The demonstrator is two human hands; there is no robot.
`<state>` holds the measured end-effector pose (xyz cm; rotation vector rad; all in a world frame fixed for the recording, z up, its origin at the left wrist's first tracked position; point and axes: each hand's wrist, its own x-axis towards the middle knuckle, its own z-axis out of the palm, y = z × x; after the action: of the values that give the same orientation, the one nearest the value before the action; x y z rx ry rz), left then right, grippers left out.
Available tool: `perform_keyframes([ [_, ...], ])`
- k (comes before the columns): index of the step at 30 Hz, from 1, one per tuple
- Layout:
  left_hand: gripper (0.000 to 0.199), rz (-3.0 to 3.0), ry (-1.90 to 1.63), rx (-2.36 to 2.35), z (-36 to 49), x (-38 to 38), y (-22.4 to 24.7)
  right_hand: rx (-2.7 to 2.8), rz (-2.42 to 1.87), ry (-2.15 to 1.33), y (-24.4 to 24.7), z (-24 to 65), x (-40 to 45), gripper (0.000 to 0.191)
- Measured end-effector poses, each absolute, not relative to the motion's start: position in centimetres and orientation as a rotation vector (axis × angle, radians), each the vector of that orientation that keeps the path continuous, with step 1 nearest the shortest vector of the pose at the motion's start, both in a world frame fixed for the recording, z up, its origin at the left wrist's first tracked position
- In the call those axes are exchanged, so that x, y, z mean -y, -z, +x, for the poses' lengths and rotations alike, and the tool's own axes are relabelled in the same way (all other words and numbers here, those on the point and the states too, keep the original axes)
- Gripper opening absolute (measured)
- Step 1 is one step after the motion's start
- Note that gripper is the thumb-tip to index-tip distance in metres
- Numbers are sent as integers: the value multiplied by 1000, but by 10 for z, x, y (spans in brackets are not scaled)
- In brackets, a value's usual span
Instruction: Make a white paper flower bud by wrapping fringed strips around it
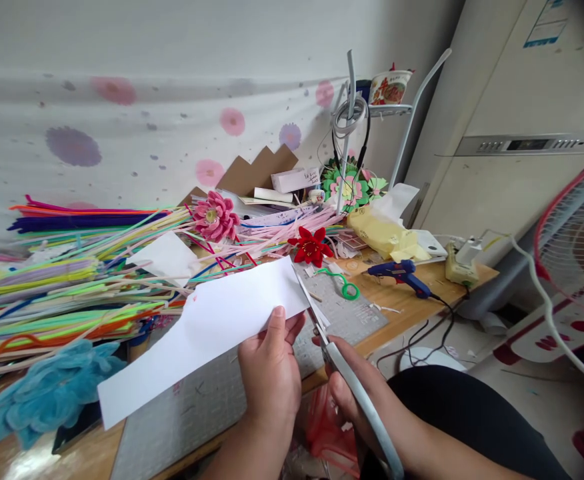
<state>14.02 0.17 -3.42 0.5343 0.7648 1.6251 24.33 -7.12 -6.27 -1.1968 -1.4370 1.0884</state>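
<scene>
A long sheet of white paper (227, 307) with a curved lower left edge is pinched in my left hand (272, 360), thumb on top. My right hand (355, 393) is closed round the grey handles of a pair of scissors (322, 333). The scissor blades lie along the right end of the paper, and a narrow white strip shows just beyond them. Below both hands is a grey cutting mat (192, 413) on the wooden table.
Bundles of colourful pipe cleaners (72, 287) cover the left side. A blue fluffy flower (47, 393), a pink flower (215, 217) and a red flower (312, 247) lie around. A blue glue gun (402, 275) is at the right, with a fan (582, 227) beyond the table.
</scene>
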Motion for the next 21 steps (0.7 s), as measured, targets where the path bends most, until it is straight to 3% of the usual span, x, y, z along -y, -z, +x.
perform_keyframes([
  [21, 30, 576, -1610, -745, 142, 1, 35, 1381, -1258, -1069, 68, 242, 69, 61],
])
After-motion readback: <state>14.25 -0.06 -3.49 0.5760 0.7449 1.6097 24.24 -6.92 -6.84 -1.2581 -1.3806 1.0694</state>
